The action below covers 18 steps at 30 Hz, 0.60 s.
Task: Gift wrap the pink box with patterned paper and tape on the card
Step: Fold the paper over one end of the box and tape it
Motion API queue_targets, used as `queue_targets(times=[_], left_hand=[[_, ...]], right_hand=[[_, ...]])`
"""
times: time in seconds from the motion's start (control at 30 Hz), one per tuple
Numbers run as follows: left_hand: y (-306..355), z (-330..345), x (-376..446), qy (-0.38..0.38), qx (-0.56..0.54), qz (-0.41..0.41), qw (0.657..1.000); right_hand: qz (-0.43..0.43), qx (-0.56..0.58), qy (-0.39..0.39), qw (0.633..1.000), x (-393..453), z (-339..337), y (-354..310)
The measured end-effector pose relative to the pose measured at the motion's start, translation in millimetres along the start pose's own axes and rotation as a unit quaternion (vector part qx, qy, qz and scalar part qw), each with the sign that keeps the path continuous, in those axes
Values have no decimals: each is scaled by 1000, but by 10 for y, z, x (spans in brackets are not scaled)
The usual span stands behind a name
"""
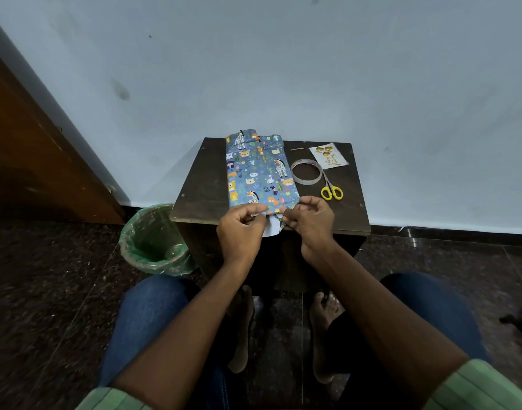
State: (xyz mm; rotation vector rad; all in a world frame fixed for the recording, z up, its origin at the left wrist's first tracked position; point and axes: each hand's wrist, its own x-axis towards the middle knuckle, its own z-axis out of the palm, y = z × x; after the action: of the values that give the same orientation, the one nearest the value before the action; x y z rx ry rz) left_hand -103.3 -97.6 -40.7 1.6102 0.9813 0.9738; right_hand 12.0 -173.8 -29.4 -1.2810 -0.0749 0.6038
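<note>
The box (258, 173) lies lengthwise on the small dark table (203, 184), fully covered in blue paper printed with cartoon animals; no pink shows. At its near end a flap of paper with a white underside (272, 227) hangs over the table's front edge. My left hand (242, 229) pinches the left side of that near end with curled fingers. My right hand (308, 218) pinches the right side of the flap. A tape roll (306, 173), yellow-handled scissors (331, 190) and the white card with gold decorations (329, 156) lie right of the box.
A bin lined with a green bag (156, 241) stands on the floor left of the table. A pale wall rises right behind the table and a wooden door (31, 161) is at the left. My knees and bare feet are below the table's front.
</note>
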Motion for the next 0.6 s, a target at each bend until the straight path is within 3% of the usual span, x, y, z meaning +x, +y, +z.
queue_targets(times=[0.07,0.33,0.6], left_hand=[[9,19,-15,3,-59,-50,997],[64,58,18,11,-125,-100,987],[42,39,43,17,-106,-82,991]], right_hand=[[7,-11,-1,1000,4,-6,9],[-58,-134,11,989,15,-47,-17],[34,-104,-29,994,24,-8,-116]])
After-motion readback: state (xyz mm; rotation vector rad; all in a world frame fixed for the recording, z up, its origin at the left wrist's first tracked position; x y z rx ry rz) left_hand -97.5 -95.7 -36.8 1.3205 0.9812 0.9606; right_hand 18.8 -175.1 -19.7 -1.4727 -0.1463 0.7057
